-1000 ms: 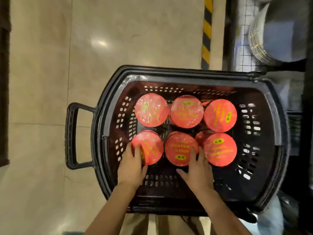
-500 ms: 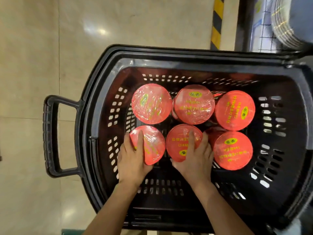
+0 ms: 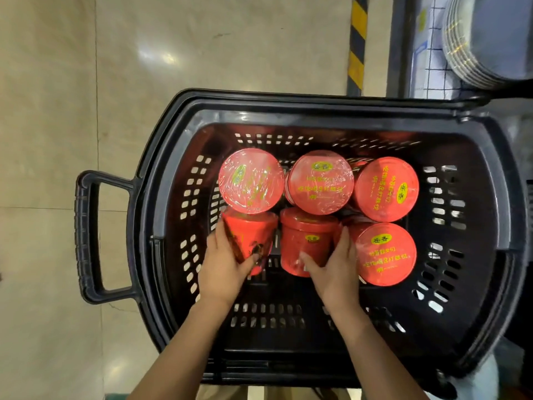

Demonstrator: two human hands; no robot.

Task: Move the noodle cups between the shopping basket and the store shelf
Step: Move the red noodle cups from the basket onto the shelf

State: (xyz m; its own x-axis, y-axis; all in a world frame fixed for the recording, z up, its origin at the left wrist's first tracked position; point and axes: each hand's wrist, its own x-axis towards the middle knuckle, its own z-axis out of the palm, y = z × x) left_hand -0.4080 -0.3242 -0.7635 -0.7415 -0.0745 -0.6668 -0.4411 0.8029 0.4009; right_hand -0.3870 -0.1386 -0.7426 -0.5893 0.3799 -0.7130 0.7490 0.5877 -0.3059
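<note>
Barely begun: all six noodle cups sat in the black shopping basket; left hand gripped the near-left cup, right hand apparently gripped the near-middle cup.

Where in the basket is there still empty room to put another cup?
Bare basket floor shows along the near wall, under both wrists, and at the right end beside the slotted wall. The middle is crowded: six cups packed together, with the left hand and right hand each gripping one.
</note>
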